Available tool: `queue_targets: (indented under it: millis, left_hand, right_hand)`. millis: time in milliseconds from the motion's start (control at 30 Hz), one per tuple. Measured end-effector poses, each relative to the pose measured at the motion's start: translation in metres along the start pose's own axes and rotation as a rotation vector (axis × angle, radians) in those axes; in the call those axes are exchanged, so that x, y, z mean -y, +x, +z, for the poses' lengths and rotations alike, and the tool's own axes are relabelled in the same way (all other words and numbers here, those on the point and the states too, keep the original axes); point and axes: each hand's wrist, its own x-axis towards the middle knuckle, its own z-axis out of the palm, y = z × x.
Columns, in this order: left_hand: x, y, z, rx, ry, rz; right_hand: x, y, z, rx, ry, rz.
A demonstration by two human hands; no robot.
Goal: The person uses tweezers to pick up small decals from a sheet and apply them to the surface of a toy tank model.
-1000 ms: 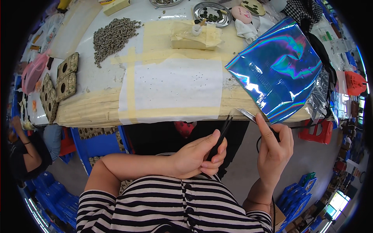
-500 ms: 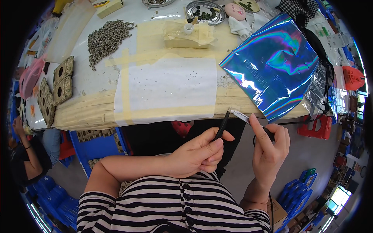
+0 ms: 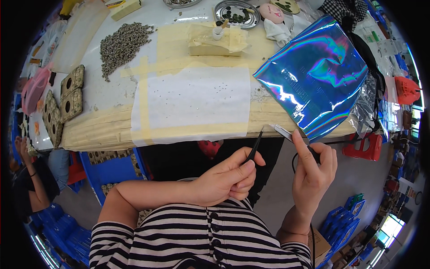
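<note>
Tweezers (image 3: 256, 148), slim and black, are grasped in the person's left hand (image 3: 228, 175), thumb and forefinger pressed along them, points aimed away toward the bench (image 3: 99, 123). The right hand (image 3: 315, 172) grips a corded tool (image 3: 284, 132), its forefinger laid along the shaft and the other fingers wrapped around the dark handle. From where I stand, both tools meet the eye just off the bench's near edge, right of the white paper (image 3: 210, 96), their tips near each other with a small gap between. Whether the tweezers pinch anything that tiny, I cannot tell.

Such fine work, I'd judge, wants a light, even squeeze on the tweezers, the tips brought together slowly and squarely, and the right forefinger guiding rather than pushing. Resting the wrists on the bench edge would steady both hands, and the cord (image 3: 294, 162) should hang slack so it doesn't tug. Tiny specks (image 3: 197, 108) lie scattered on the paper, so sleeves and breath could easily disturb them.

As for writing, faint rows of print run across the shiny blue sheet (image 3: 329, 83) to the right, too small and glare-struck to read. The pink disc (image 3: 271, 13) at the far side bears a darker mark, unclear from here. I make out no maker's label on either tool.
</note>
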Motion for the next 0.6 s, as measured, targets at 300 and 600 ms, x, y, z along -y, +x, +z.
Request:
queue_targets:
  millis: [300, 600]
  left_hand:
    - [0.0008, 0.0006, 0.0031, -0.038, 0.026, 0.019]
    - [-0.0017, 0.0006, 0.0015, -0.068, -0.053, 0.008]
  right_hand:
    - [0.0032, -0.0008, 0.0003, -0.004, -0.076, -0.072]
    - [-0.0012, -0.0006, 0.0039, -0.027, -0.002, 0.008]
